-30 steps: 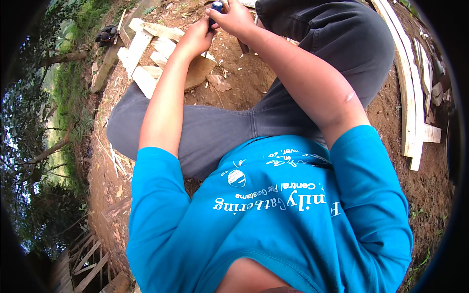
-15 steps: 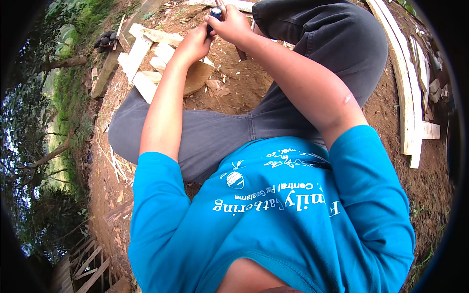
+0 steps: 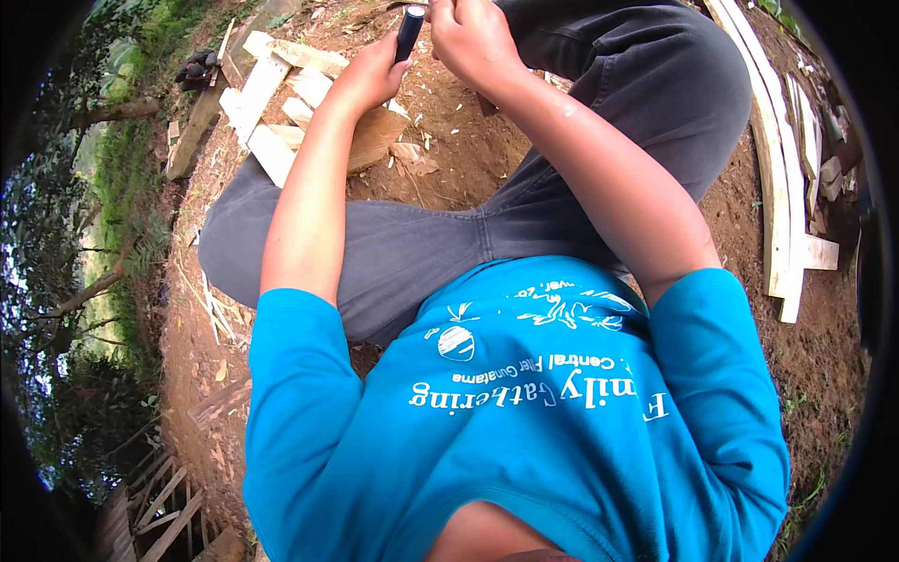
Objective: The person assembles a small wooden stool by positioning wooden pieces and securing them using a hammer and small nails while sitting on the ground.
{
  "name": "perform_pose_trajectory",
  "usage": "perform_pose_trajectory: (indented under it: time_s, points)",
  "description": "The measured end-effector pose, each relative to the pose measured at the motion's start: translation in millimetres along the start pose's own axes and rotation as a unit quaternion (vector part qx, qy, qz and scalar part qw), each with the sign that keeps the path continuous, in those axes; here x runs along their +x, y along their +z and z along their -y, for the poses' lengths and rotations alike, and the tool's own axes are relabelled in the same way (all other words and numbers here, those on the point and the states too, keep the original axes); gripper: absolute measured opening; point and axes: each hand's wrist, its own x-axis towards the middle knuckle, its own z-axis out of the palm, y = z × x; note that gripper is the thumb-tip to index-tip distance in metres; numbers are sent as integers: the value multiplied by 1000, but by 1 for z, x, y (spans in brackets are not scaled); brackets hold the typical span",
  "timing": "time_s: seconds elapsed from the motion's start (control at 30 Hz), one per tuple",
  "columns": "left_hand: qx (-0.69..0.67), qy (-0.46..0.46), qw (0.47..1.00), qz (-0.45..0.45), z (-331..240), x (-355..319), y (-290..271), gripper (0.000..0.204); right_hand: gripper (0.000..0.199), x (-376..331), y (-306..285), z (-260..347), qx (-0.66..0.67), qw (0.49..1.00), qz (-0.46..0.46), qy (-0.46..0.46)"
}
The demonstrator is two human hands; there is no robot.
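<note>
Near the top edge, my left hand (image 3: 375, 77) is closed around a dark cylinder (image 3: 408, 36) with a pale, round end facing up. Its lower part is hidden in my fingers. Just to the right, my right hand (image 3: 476, 45) is closed, fingers curled and partly cut off by the picture's edge. What it grips cannot be made out; a small brownish bit shows below it. The two hands are a short gap apart. Below my left hand lies a brown wooden block (image 3: 376, 140) on the soil.
Pale cut boards (image 3: 257, 89) lie crossed beside my left knee. Long planks (image 3: 782, 178) run along the right, with a short piece (image 3: 821, 253) beside them. Wood chips and dry leaves (image 3: 412, 159) are scattered on the soil. Slats (image 3: 169, 501) lie at lower left.
My right hand has come away from the dark cylinder and moved slightly right. My left hand keeps hold of the cylinder, which now shows more of its length.
</note>
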Motion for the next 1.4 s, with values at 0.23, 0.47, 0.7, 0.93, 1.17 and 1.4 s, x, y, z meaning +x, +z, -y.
perform_pose_trajectory:
  time_s: [0.23, 0.47, 0.7, 0.93, 1.17, 1.4]
  points:
    - [39, -25, 998, 36, 4, -2, 2, 30, 35, -39, -60, 9, -62, 988, 134, 37]
    - [39, -15, 999, 29, 9, -2, 3, 30, 31, -53, -60, -1, -96, 980, 169, 45]
    - [17, -43, 997, 58, 4, -9, -17, 30, 24, -46, -58, 16, -88, 967, 238, 33]
    - [-44, -81, 993, 72, 1, -16, -28, 27, 25, -54, -53, 19, -14, 980, 197, 1]
    - [-89, -60, 993, 58, 19, -28, -18, 26, 28, -64, -51, 30, 44, 986, 153, -53]
    - [-26, -78, 993, 82, 10, -22, -22, 30, 29, -66, -55, 36, 81, 987, 127, -48]
